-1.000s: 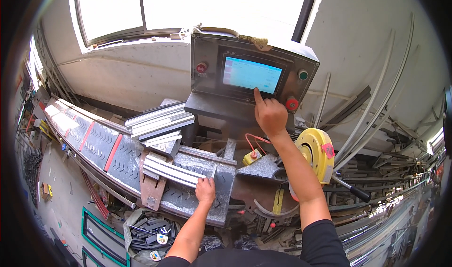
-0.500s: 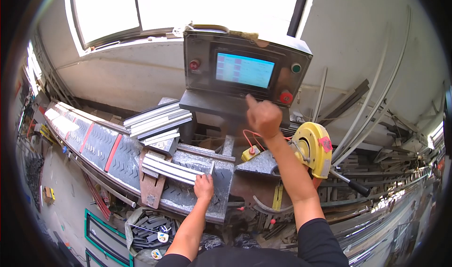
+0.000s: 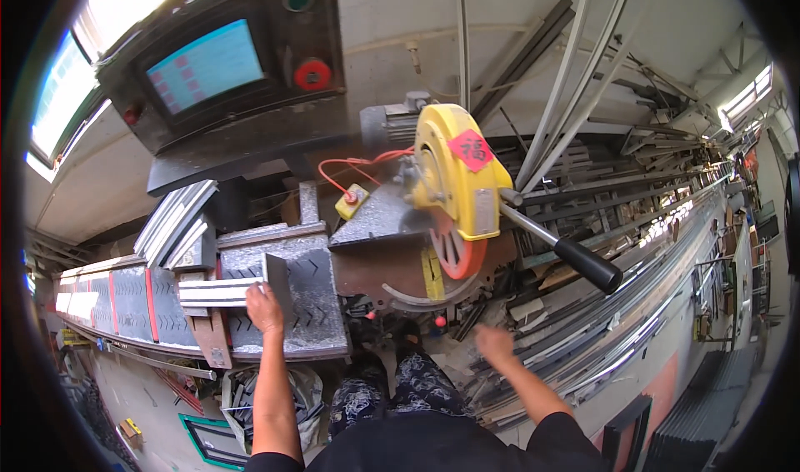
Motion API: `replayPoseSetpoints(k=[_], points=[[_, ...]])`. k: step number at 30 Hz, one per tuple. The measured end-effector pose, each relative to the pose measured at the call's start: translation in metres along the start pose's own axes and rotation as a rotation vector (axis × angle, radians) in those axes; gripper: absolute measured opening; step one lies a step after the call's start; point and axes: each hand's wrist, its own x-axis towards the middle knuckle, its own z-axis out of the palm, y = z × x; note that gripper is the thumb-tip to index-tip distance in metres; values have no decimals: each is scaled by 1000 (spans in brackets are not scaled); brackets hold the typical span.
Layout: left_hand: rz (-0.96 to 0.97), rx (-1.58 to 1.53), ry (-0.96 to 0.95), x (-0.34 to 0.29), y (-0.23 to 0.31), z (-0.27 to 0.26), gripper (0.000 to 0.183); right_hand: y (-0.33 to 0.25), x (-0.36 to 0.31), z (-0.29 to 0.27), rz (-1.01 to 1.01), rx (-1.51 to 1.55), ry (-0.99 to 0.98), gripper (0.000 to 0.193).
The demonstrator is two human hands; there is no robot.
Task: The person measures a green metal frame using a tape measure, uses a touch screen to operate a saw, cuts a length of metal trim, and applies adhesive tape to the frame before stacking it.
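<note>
The left hand clamps the strips, likely steadying them on the worktop; the right hand hangs apart, too blurred to tell its grip.

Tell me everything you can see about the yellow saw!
The saw stands below and right of the screen. Its rounded yellow cover looks like painted metal, with a red diamond sticker on it. A grey motor sits at its left. Below shows an orange slotted disc; I can't tell if it's spinning. A silver rod with a black grip slopes down to the right. Neither left hand nor right hand touches it.
</note>
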Motion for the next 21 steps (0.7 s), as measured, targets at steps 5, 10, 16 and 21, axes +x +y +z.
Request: replayPoseSetpoints(k=[5, 10, 16, 21], points=[[165, 157, 247, -37, 28, -21, 40, 114, 121, -17, 309, -4, 71, 10], [319, -206, -26, -121, 84, -27, 36, 221, 248, 27, 280, -152, 165, 27], [264, -104, -263, -199, 67, -23, 30, 236, 309, 42, 559, -63, -150, 31], [192, -122, -292, -207, 53, -22, 29, 225, 282, 56, 363, -21, 51, 29]])
